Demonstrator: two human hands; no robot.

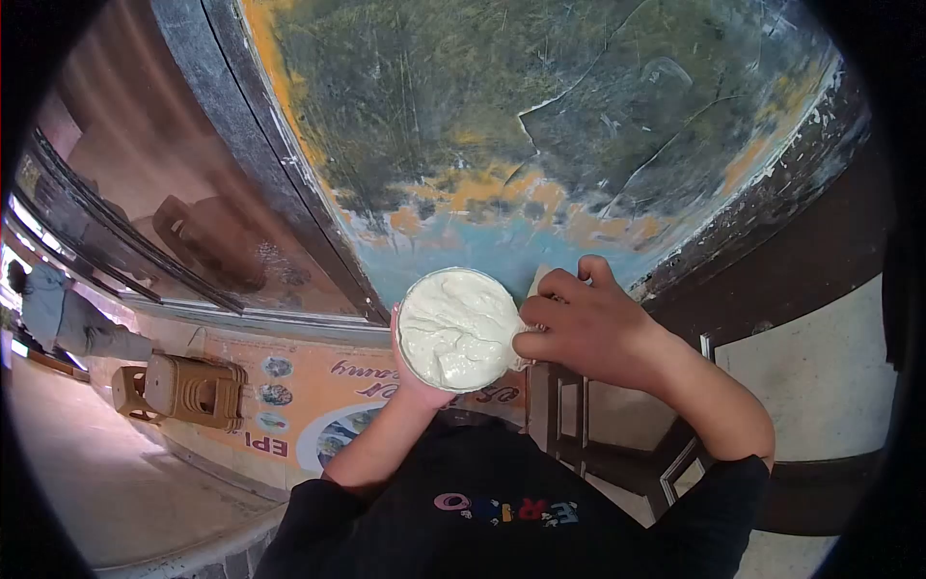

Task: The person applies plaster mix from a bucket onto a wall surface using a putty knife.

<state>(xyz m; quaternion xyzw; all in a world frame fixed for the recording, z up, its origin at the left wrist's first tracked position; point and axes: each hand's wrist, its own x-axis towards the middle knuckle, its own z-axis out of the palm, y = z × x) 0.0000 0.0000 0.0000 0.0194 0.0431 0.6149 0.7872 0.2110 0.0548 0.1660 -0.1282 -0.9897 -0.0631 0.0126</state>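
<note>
A round tub of thick whitish paste (457, 330) rests in my left hand (424, 388), whose palm and fingers support it from below and at its left side. My right hand (579, 323) is at the tub's right edge with its fingers curled. Between those fingers a small part of a pale flat piece (540, 281) shows; most of it is hidden by the hand. Beyond the tub stands a wall (463, 106) with dark, orange and light blue patches and cracks in its surface.
Stacked brown plastic stools (195, 390) stand at the lower left beside an orange printed banner (289, 405). A glass panel with a dark frame (246, 125) runs along the left. Another person (77, 314) is at the far left. Dark wooden framing (772, 261) is at the right.
</note>
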